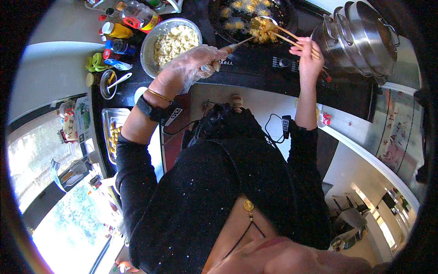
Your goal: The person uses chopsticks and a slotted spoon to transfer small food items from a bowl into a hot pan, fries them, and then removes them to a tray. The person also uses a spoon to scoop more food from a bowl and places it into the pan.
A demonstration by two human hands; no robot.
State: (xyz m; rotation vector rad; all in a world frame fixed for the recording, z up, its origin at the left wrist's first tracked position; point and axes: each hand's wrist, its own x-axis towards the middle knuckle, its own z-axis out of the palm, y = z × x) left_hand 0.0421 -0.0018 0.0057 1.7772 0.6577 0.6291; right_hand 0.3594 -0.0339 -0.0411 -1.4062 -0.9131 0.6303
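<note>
My left hand (205,61), in a clear plastic glove, grips the handle of a skimmer (243,42) over the near edge of a dark wok (219,32). Browned fried pieces (263,30) lie heaped in the skimmer's bowl. In my bare right hand (308,51) is a pair of wooden chopsticks (294,38), their tips at the heap. More fried pieces (234,25) float in the bubbling oil. A metal bowl (146,56) of pale, crumbly mixture (178,41) stands left of the wok, partly behind my left hand.
Stacked steel pots (359,39) stand right of the wok. Bottles (118,30) crowd the left back of the counter, near a small glass bowl (103,89) with a white spoon (119,80). A metal tray (106,118) of small yellowish pieces lies by my left forearm. Stove knobs (284,62) face me.
</note>
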